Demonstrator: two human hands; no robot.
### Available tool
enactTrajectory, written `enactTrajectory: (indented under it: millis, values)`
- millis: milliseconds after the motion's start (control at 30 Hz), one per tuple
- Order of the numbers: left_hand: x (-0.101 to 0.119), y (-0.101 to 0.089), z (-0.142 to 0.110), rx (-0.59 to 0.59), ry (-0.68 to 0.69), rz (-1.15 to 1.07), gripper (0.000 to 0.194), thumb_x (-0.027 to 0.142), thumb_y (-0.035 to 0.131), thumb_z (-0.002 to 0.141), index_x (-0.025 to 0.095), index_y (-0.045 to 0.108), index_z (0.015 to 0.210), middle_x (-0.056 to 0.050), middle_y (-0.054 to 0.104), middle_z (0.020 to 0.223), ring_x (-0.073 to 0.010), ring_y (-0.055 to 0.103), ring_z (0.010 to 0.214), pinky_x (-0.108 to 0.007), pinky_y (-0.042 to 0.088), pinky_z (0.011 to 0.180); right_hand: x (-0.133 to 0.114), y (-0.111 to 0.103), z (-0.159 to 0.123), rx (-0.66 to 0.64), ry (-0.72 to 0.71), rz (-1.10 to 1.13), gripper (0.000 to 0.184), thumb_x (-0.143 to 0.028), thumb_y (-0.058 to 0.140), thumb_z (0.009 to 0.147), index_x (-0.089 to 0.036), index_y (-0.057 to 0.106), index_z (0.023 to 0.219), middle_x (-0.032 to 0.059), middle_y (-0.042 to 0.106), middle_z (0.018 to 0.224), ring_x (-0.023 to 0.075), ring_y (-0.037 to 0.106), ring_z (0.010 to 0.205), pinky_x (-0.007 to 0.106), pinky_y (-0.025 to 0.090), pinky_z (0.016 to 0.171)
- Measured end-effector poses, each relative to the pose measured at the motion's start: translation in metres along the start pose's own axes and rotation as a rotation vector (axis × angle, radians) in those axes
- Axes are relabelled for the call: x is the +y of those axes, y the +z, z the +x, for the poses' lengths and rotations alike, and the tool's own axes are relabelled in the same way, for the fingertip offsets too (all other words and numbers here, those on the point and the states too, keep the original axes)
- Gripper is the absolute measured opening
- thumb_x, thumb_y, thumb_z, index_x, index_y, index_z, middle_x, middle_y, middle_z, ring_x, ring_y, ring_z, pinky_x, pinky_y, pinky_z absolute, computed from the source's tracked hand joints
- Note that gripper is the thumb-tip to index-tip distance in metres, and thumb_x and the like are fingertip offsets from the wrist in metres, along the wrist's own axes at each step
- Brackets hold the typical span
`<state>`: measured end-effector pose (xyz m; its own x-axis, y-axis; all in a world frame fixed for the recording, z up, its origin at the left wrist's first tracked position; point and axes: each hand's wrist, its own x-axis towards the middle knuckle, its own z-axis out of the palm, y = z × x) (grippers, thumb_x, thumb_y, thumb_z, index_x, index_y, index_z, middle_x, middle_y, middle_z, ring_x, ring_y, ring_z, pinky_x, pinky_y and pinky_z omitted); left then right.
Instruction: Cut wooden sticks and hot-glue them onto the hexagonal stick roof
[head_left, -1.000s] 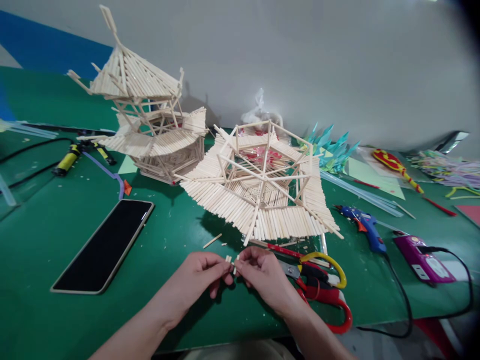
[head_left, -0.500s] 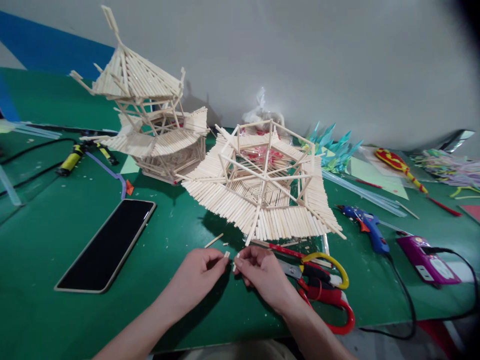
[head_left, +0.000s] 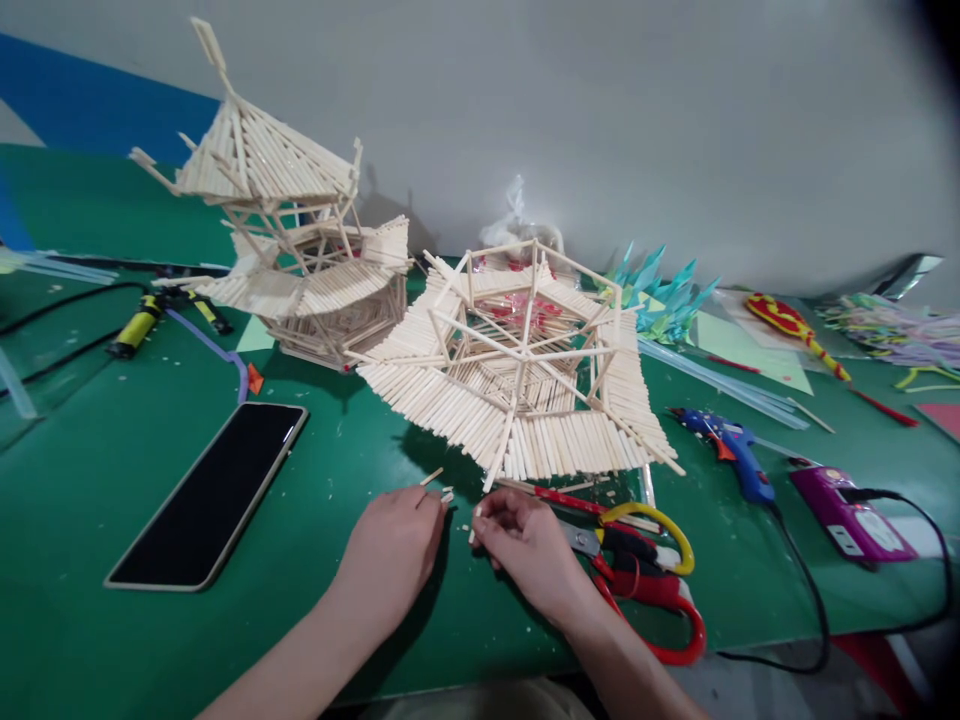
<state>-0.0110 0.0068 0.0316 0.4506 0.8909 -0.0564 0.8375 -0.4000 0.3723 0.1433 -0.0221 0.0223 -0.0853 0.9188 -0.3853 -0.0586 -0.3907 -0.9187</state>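
Between the near table edge and an open wooden-stick roof frame (head_left: pixel 555 445), my two hands are close together but apart. My right hand (head_left: pixel 529 545) pinches a short piece of wooden stick (head_left: pixel 473 527) between thumb and fingertips. My left hand (head_left: pixel 394 545) is turned with its back up and its fingers curled down to the table; what they hold, if anything, is hidden. Tiny pale stick bits (head_left: pixel 448 495) show at its fingertips, and a thin stick (head_left: pixel 431 477) lies just beyond. Scissors (head_left: pixel 589 540) with red and yellow handles lie right of my right hand.
A tiered stick pagoda (head_left: pixel 270 170) stands at the back left. Left of my hands lies a phone (head_left: pixel 210 495). To the right are a blue glue gun (head_left: pixel 731 450) and a purple power box (head_left: pixel 851 515) with a black cable. Teal folded spikes (head_left: pixel 660 290) stand against the wall.
My left hand has rolled over, back upward, and its fingertips have gone down to the table; the piece it pinched is no longer plain. My right hand keeps its piece. The view has shifted slightly.
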Motion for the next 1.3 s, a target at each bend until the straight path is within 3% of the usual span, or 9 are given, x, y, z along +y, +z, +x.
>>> enactTrajectory:
  millis: [133,300,433,600,1300]
  values:
    - [-0.002,-0.016,-0.003,-0.010,-0.044,-0.155,0.036,0.028,0.032,0.088,0.014,0.062,0.073,-0.004,0.059,0.065,-0.0165,0.055,0.061,-0.027,0.043,0.060,-0.007,-0.001,-0.003,-0.022,-0.018,0.033,0.022,-0.038,0.061,0.070,-0.018,0.051,0.070,-0.0031,0.053,0.058,0.0078,0.041,0.047,0.020,0.031,0.044]
    - [0.006,-0.026,-0.005,-0.349,-0.303,-0.984,0.037,0.038,0.044,0.083,0.014,0.061,0.062,0.000,0.060,0.060,-0.0093,0.047,0.049,-0.020,0.036,0.050,-0.018,-0.002,-0.008,-0.077,-0.042,0.095,0.025,-0.040,0.063,0.069,-0.017,0.054,0.068,-0.0056,0.046,0.055,0.0064,0.034,0.047,0.020,0.027,0.045]
    - [0.011,-0.025,-0.004,-0.455,-0.378,-1.310,0.030,0.034,0.053,0.080,0.013,0.064,0.060,-0.001,0.062,0.061,-0.0072,0.045,0.049,-0.020,0.034,0.051,-0.022,-0.005,-0.010,-0.090,-0.056,0.126,0.023,-0.038,0.065,0.069,-0.016,0.056,0.067,-0.0045,0.049,0.057,0.0080,0.041,0.052,0.021,0.032,0.051]
    - [0.015,-0.025,-0.003,-0.542,-0.377,-1.418,0.030,0.034,0.055,0.079,0.012,0.065,0.063,-0.003,0.065,0.060,-0.0075,0.047,0.047,-0.020,0.034,0.050,-0.023,-0.007,-0.010,-0.124,-0.065,0.161,0.022,-0.036,0.065,0.070,-0.016,0.057,0.067,-0.0012,0.058,0.060,0.0110,0.052,0.057,0.025,0.039,0.059]
    - [0.017,-0.018,-0.003,-0.537,-0.369,-1.524,0.027,0.035,0.058,0.077,0.013,0.066,0.063,-0.002,0.065,0.059,-0.0070,0.046,0.046,-0.020,0.033,0.048,-0.020,-0.003,-0.011,-0.101,-0.108,0.177,0.024,-0.038,0.065,0.069,-0.018,0.053,0.067,-0.0037,0.057,0.054,0.0103,0.054,0.049,0.024,0.040,0.052]
